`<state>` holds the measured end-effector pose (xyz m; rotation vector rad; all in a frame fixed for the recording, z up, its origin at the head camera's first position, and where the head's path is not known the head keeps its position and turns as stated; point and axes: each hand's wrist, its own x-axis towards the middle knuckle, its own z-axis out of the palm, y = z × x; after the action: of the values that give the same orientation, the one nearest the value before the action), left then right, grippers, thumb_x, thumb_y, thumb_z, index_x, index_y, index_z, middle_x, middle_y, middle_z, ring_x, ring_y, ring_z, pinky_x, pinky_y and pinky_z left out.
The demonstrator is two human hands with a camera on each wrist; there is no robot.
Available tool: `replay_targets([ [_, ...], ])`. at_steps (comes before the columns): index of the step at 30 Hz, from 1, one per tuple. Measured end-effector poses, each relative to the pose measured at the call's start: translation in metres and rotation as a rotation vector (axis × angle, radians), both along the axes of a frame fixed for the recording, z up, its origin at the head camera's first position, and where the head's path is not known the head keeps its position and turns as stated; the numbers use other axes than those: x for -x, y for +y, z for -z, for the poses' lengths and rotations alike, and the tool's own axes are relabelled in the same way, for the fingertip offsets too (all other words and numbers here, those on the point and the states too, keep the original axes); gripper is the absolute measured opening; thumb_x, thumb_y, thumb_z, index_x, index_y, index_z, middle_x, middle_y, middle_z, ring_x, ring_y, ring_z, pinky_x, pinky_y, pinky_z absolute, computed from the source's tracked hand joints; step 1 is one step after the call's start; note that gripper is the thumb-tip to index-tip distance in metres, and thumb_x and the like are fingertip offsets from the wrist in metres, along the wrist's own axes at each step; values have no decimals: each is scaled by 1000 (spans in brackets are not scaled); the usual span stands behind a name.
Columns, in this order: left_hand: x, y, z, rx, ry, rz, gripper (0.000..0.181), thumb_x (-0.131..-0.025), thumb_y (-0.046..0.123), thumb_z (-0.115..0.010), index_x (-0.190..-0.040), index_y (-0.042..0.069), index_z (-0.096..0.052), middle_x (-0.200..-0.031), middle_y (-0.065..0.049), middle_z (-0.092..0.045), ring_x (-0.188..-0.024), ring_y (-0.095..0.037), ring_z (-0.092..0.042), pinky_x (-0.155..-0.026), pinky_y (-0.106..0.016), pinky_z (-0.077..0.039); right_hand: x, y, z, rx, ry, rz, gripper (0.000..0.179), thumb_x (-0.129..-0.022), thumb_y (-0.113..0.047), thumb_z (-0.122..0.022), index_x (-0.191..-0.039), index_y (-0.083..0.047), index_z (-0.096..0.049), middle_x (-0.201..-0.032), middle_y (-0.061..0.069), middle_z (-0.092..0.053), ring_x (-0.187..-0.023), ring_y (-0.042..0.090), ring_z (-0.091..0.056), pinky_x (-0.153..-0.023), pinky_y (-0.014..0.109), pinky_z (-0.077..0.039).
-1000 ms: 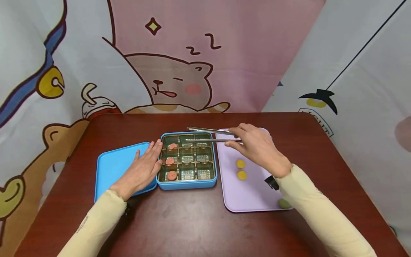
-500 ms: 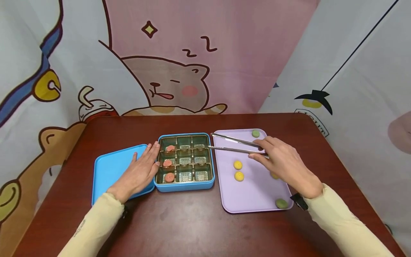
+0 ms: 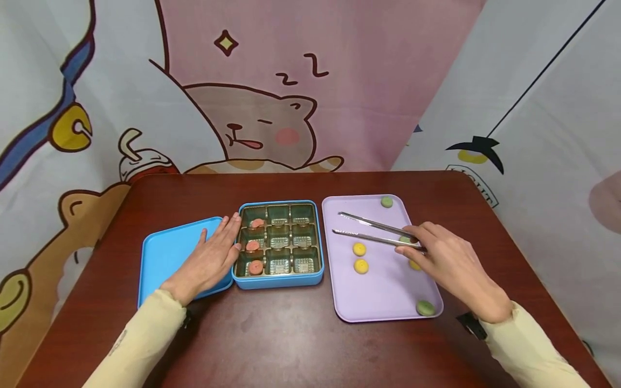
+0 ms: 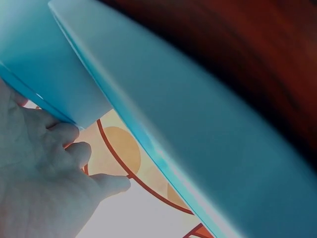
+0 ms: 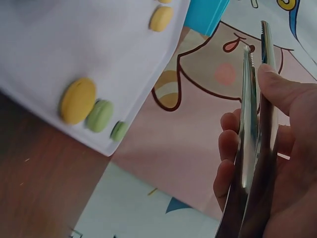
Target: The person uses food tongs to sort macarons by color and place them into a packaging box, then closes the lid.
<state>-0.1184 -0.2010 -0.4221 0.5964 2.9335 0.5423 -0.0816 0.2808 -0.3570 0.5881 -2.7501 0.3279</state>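
Note:
My right hand [image 3: 448, 264] holds metal tongs [image 3: 373, 222] over the lilac tray [image 3: 378, 296], their arms apart with nothing between the tips. In the right wrist view, fingers and thumb wrap the tongs [image 5: 252, 144]. Yellow macarons [image 3: 360, 266] and green macarons [image 3: 425, 308] lie on the tray; some are partly hidden by the tongs and hand. With straight fingers, my left hand [image 3: 206, 261] rests against the left side of a blue box [image 3: 278, 281]. Inside, a gold divided insert has pink macarons [image 3: 255, 267] down its left column.
A blue lid [image 3: 167, 258] lies left of the box, partly under my left hand and wrist. Everything stands on a dark red-brown table [image 3: 291, 345]. A cloth printed with cartoons [image 3: 271, 124] hangs behind the table.
My right hand has moved right and nearer with the tongs, from above the box to over the tray. The left hand keeps its place at the box.

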Motion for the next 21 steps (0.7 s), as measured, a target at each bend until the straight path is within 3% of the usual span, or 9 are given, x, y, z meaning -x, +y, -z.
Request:
replay_targets([
  [9, 1, -2, -1, -3, -2, 2, 64, -114, 32, -35, -166, 5, -10, -173, -11, -8, -159, -34, -8, -118, -73, -8, -6, 20, 8, -23, -21, 1, 46, -78, -29, -92, -113, -5, -75, -86, -3, -60, -68, 10, -49, -51, 26, -40],
  [21, 0, -1, 1, -9, -17, 1, 65, -114, 32, -35, -166, 5, -9, -174, -11, -7, -159, -32, -6, -118, -73, -6, -8, 51, 22, -28, -170, -11, 43, -79, -33, -91, -113, -12, -77, -90, -7, -63, -73, 8, -54, -58, 28, -46],
])
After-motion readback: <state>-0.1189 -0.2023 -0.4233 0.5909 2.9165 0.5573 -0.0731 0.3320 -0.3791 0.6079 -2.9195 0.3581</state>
